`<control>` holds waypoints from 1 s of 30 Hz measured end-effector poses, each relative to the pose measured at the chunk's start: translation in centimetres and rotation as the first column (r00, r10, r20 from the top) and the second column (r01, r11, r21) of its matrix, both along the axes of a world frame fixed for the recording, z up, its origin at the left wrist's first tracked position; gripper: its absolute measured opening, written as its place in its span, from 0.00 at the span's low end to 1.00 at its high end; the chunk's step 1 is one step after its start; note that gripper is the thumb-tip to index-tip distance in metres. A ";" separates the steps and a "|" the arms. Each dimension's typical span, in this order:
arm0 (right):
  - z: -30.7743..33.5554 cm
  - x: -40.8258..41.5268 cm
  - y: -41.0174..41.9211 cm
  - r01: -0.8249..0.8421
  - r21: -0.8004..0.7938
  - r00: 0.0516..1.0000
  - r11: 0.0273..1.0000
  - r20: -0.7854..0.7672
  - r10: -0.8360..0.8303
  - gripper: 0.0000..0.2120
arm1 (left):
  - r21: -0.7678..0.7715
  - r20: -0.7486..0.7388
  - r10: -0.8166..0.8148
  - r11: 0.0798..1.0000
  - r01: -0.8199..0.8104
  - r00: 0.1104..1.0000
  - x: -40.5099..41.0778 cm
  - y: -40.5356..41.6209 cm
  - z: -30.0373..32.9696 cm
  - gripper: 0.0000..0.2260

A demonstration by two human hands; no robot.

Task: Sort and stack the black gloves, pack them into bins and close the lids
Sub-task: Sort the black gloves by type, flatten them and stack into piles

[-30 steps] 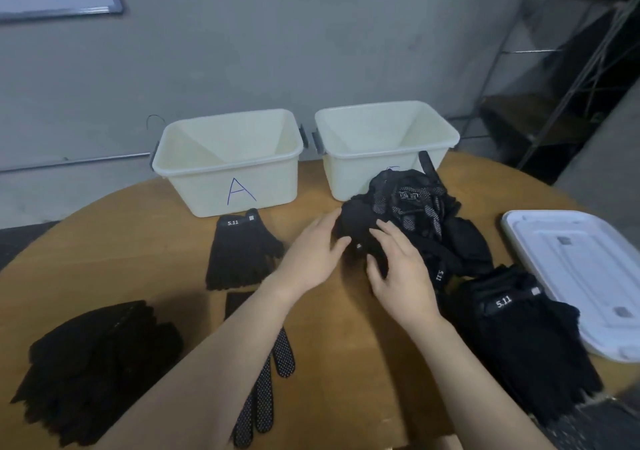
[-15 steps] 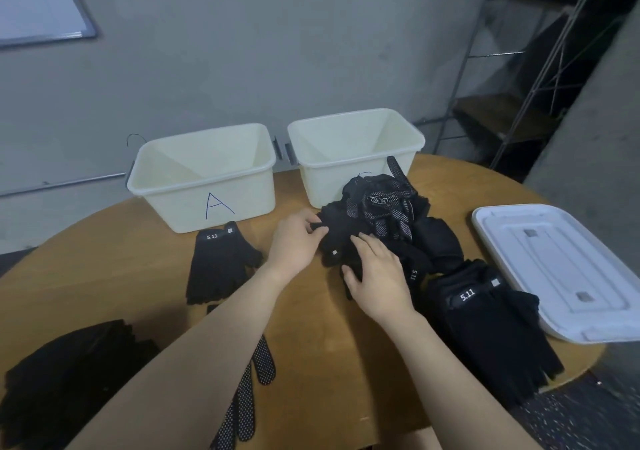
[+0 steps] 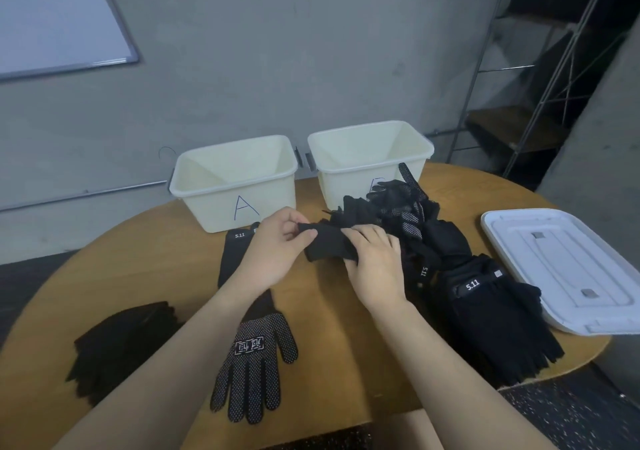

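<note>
Both hands hold one black glove above the middle of the round wooden counter. The left hand pinches the glove's left end between thumb and curled fingers, and the right hand grips its right part with the fingers folded over the fabric. The glove is stretched between the two hands and its right end touches the mixed pile of gloves — a loose heap that lies in front of the right bin and partly covers the letter on its front wall.

The left bin, marked with a blue "A", stands just beside the right one at the far edge of the counter; both are open and white inside. In front of bin A lies a flat glove with a "5.11" label, partly hidden by the left wrist. Near the person, a glove with white dots lies with its fingers pointing toward the near edge. At the left edge there is a stack of plain black gloves. On the right side, a stack of fingerless "5.11" gloves lies near the pile, and beside it a white lid rests flat — it reaches over the counter's right edge.
</note>
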State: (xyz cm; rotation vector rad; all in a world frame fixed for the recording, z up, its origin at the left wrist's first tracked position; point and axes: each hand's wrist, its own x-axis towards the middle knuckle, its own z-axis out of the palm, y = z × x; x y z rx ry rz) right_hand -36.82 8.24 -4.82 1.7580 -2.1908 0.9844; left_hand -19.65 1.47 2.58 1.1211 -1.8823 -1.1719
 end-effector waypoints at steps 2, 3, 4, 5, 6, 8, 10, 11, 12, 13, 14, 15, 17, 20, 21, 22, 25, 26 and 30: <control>0.6 1.0 0.7 -0.025 -0.014 1.000 1.000 0.004 0.025 0.21 | 0.016 0.003 0.009 1.000 -0.009 1.000 1.7 0.9 0.3 0.04; 0.8 1.4 1.1 -0.035 -0.019 0.999 0.999 0.021 0.035 0.19 | 0.026 -0.004 0.019 0.999 -0.019 1.000 2.4 1.5 0.6 0.04; 1.1 1.7 1.5 -0.048 -0.016 0.998 0.999 0.044 0.049 0.18 | 0.035 -0.016 0.032 0.999 -0.031 0.999 3.2 2.1 0.9 0.05; 1.5 2.1 2.0 -0.068 -0.014 0.996 0.998 0.062 0.068 0.16 | 0.041 -0.024 0.046 0.998 -0.045 0.999 3.9 2.7 1.2 0.05; 1.9 2.4 2.5 -0.098 -0.012 0.992 0.995 0.076 0.099 0.15 | 0.051 -0.033 0.060 0.997 -0.059 0.998 4.6 3.4 1.5 0.05; 2.3 2.9 3.7 -0.164 0.004 0.976 0.987 0.143 0.161 0.14 | 0.055 -0.025 0.088 0.995 -0.086 0.996 6.0 5.0 2.0 0.06; 2.5 3.2 4.9 -0.202 0.049 0.943 0.978 0.278 0.181 0.14 | 0.034 -0.017 0.103 0.994 -0.102 0.995 7.2 6.3 2.1 0.08; 2.6 3.4 5.5 -0.223 0.073 0.921 0.972 0.342 0.186 0.14 | 0.033 -0.032 0.104 0.994 -0.103 0.994 7.8 7.1 2.2 0.10; 2.5 3.6 6.0 -0.250 0.085 0.897 0.964 0.395 0.198 0.13 | 0.041 -0.047 0.099 0.994 -0.098 0.994 8.4 7.8 2.2 0.11; 2.6 3.7 6.6 -0.283 0.088 0.870 0.955 0.441 0.218 0.12 | 0.050 -0.049 0.081 0.996 -0.079 0.996 9.0 8.6 2.3 0.12; 2.7 3.9 7.1 -0.317 0.089 0.843 0.944 0.483 0.238 0.11 | 0.065 -0.043 0.049 0.997 -0.046 0.998 9.7 9.3 2.4 0.12; 2.8 4.1 7.7 -0.345 0.088 0.817 0.935 0.519 0.252 0.10 | 0.076 -0.030 0.007 0.997 -0.005 1.000 10.4 9.9 2.4 0.14; 3.0 4.5 8.6 -0.393 0.081 0.749 0.916 0.606 0.268 0.09 | 0.082 0.036 -0.059 0.995 0.055 0.998 11.7 10.7 2.2 0.19; 3.2 5.1 9.8 -0.456 0.072 0.646 0.887 0.712 0.274 0.09 | 0.063 0.139 -0.021 0.998 0.012 0.990 12.5 11.5 1.9 0.19; 3.1 5.3 10.2 -0.477 0.069 0.628 0.876 0.725 0.284 0.09 | 0.044 0.158 0.003 0.999 -0.010 0.987 12.5 11.8 2.1 0.16; 3.0 5.5 10.5 -0.494 0.072 0.628 0.867 0.718 0.298 0.08 | 0.021 0.169 0.021 0.999 -0.024 0.985 12.6 12.1 2.2 0.12; 2.3 6.2 11.3 -0.528 0.102 0.650 0.843 0.688 0.323 0.07 | -0.046 0.176 0.036 0.999 -0.028 0.984 12.7 12.7 2.4 0.06; 2.1 6.4 11.5 -0.525 0.108 0.646 0.844 0.696 0.313 0.08 | -0.069 0.186 0.038 0.997 -0.026 0.982 12.7 12.9 2.4 0.08; 1.2 7.4 11.6 -0.555 0.124 0.618 0.823 0.724 0.307 0.05 | -0.142 0.222 0.089 0.988 -0.058 0.971 12.4 13.4 2.2 0.09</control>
